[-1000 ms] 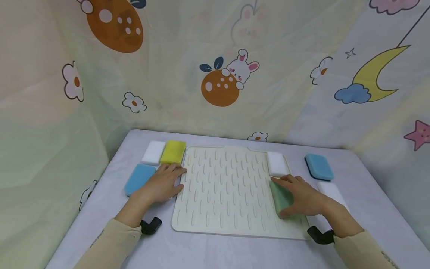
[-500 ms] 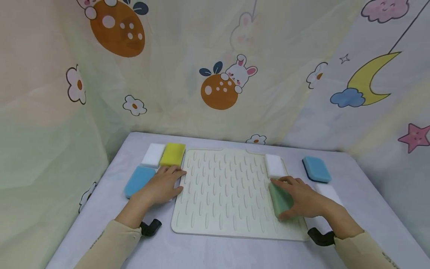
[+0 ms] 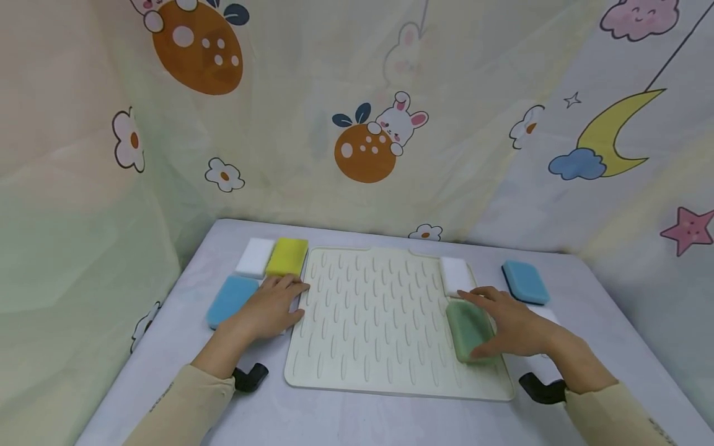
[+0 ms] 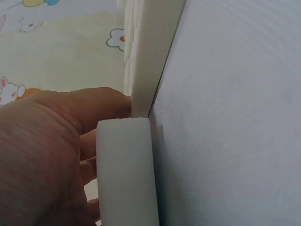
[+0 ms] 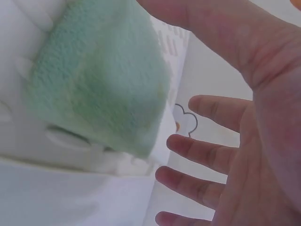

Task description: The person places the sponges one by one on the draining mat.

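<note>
My left hand [image 3: 270, 308] rests at the left edge of a cream ridged mat [image 3: 368, 322]. In the left wrist view its thumb touches the mat's edge, and a white sponge [image 4: 127, 174] stands beside the palm. A green sponge [image 3: 464, 328] lies on the right part of the mat, just below a white sponge [image 3: 454, 275]. Over the green one's right side hovers my right hand [image 3: 515, 328], its fingers spread. The right wrist view shows those fingers apart from the green sponge [image 5: 103, 80]; whether the thumb tip touches it is cut off by the frame.
Left of the mat lie a yellow sponge [image 3: 287, 256], a white sponge [image 3: 255, 257] and a blue sponge [image 3: 230, 300]. To the right is a blue sponge [image 3: 526, 280] with a dark underside. White material [image 3: 543, 311] beneath the right arm is partly hidden. A printed curtain surrounds the table.
My right hand has loosened from the green sponge and shifted slightly right, showing more of it. The sponge stays in place on the mat. My left hand has not moved.
</note>
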Action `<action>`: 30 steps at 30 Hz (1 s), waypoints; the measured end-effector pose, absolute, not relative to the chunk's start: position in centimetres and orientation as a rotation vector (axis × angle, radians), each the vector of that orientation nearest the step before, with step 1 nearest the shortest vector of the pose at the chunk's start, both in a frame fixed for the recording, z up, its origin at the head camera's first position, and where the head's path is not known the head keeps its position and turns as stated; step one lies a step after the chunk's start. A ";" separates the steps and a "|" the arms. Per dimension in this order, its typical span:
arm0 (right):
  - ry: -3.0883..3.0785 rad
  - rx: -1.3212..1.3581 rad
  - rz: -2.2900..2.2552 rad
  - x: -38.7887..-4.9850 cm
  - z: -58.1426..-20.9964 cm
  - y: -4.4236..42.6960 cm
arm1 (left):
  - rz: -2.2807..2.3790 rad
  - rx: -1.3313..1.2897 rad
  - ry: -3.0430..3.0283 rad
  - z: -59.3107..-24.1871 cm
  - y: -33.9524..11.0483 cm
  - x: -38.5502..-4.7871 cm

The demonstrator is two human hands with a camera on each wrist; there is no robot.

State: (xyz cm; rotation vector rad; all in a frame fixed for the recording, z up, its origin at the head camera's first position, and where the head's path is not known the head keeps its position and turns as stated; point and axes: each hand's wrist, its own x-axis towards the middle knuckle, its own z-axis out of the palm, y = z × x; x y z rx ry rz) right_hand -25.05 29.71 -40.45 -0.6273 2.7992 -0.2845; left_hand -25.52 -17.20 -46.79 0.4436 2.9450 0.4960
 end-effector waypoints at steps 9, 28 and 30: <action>2.814 -0.604 -0.313 -25.7 -39.8 30.8 | 0.517 0.443 2.948 -46.6 -17.3 -25.3; 2.819 -0.577 -0.356 -26.5 -39.2 34.0 | 0.498 0.415 2.929 -46.8 -17.2 -25.5; 2.820 -0.569 -0.350 -26.5 -39.3 34.4 | 0.494 0.411 2.930 -46.8 -17.2 -25.6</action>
